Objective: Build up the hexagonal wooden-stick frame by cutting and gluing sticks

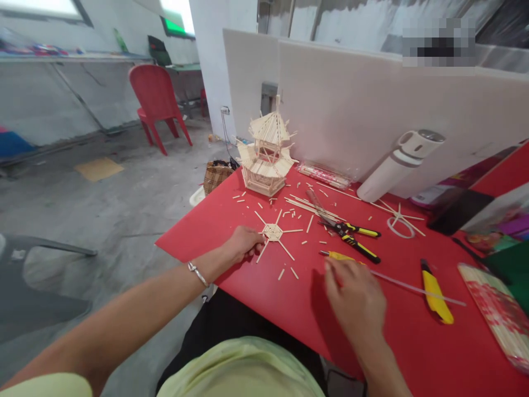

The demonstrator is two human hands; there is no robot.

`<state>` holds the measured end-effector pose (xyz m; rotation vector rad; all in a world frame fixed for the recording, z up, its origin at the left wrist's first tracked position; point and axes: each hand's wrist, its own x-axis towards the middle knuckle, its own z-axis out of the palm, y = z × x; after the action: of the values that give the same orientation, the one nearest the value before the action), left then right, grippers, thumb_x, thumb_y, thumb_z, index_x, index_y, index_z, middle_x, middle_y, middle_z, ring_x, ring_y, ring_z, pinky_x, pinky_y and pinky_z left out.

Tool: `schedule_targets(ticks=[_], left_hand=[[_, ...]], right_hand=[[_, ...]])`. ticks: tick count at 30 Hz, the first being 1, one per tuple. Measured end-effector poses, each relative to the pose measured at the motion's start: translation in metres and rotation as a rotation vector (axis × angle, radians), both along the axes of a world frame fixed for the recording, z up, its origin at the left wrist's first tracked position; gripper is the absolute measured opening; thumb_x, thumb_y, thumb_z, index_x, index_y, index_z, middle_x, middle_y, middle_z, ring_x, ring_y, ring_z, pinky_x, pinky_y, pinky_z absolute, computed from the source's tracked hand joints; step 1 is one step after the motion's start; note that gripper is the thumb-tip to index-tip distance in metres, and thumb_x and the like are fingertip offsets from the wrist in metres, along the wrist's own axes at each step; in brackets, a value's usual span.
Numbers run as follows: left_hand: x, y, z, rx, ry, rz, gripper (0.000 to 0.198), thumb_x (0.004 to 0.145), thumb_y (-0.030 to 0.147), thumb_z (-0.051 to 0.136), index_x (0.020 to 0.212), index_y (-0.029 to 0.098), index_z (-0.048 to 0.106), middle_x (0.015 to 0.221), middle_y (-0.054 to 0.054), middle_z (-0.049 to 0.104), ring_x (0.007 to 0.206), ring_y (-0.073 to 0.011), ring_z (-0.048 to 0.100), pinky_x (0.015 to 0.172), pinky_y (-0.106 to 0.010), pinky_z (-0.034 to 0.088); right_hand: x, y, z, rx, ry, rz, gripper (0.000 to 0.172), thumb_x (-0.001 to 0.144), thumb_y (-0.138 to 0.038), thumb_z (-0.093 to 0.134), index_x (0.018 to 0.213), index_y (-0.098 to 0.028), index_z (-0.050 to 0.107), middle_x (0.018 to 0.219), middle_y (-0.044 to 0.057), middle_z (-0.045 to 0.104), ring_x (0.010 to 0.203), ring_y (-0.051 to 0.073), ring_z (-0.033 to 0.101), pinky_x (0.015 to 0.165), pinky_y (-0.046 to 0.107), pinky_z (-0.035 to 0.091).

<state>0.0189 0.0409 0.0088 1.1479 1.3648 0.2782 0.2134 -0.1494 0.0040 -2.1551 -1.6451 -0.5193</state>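
Note:
A small hexagonal piece of thin wooden sticks (273,232), with longer sticks reaching out like spokes, lies flat on the red tabletop (243,275). My left hand (247,242) is closed at its left edge, fingertips pinching it. Over the table to the right, my right hand (357,295) is curled with thumb and fingers together, slightly blurred; what it holds, if anything, is hidden. Just behind it shows a yellow glue gun (345,257) with a clear glue stick (417,288) trailing right. Yellow-and-black cutting pliers (351,237) lie beyond.
A pagoda model of sticks (268,160) stands at the far corner. Loose sticks (316,208) and short offcuts are scattered near it. To the right are a white flask (399,165), a star of sticks (399,214), a tape ring (400,227), a yellow cutter (433,292) and packed sticks (494,314).

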Motion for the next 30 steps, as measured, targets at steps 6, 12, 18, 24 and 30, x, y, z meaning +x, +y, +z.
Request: schedule_targets(ticks=[6, 12, 18, 24, 30], left_hand=[[0.001, -0.002, -0.001, 0.009, 0.009, 0.041, 0.028, 0.075, 0.023, 0.07, 0.053, 0.014, 0.056, 0.039, 0.004, 0.051, 0.027, -0.0042, 0.033, 0.033, -0.02, 0.026], [-0.004, -0.004, -0.002, -0.011, 0.003, 0.064, 0.035, 0.075, 0.025, 0.068, 0.046, 0.016, 0.05, 0.031, 0.005, 0.041, 0.027, -0.0057, 0.031, 0.035, -0.021, 0.032], [-0.001, 0.001, -0.002, -0.013, 0.035, 0.106, 0.032, 0.072, 0.03, 0.072, 0.05, 0.015, 0.054, 0.04, 0.003, 0.049, 0.029, -0.004, 0.033, 0.033, -0.02, 0.023], [-0.001, -0.005, -0.004, -0.001, 0.022, 0.124, 0.035, 0.075, 0.029, 0.069, 0.047, 0.016, 0.052, 0.034, 0.005, 0.043, 0.028, -0.0051, 0.029, 0.033, -0.021, 0.027], [-0.005, -0.005, -0.009, -0.031, -0.001, 0.14, 0.035, 0.073, 0.03, 0.071, 0.047, 0.015, 0.054, 0.034, 0.003, 0.046, 0.026, -0.0049, 0.03, 0.031, -0.021, 0.026]], right_hand=[[-0.037, 0.068, -0.021, -0.216, 0.108, 0.172, 0.03, 0.097, -0.034, 0.049, 0.082, -0.023, 0.072, 0.073, 0.001, 0.063, 0.066, 0.013, 0.056, 0.058, 0.026, 0.028], [-0.039, 0.073, -0.039, -0.105, 0.17, 0.275, 0.03, 0.097, -0.033, 0.05, 0.078, -0.023, 0.071, 0.069, -0.001, 0.06, 0.063, 0.011, 0.053, 0.06, 0.026, 0.027], [-0.04, 0.068, -0.043, -0.089, 0.277, 0.317, 0.029, 0.095, -0.033, 0.052, 0.074, -0.024, 0.071, 0.066, 0.0, 0.059, 0.063, 0.011, 0.052, 0.061, 0.027, 0.026], [-0.039, 0.068, -0.044, -0.09, 0.341, 0.306, 0.024, 0.094, -0.033, 0.054, 0.078, -0.025, 0.071, 0.068, 0.0, 0.062, 0.064, 0.012, 0.053, 0.062, 0.028, 0.025], [-0.038, 0.069, -0.044, -0.085, 0.335, 0.321, 0.024, 0.094, -0.031, 0.054, 0.078, -0.026, 0.07, 0.066, -0.001, 0.059, 0.062, 0.012, 0.052, 0.061, 0.029, 0.024]])
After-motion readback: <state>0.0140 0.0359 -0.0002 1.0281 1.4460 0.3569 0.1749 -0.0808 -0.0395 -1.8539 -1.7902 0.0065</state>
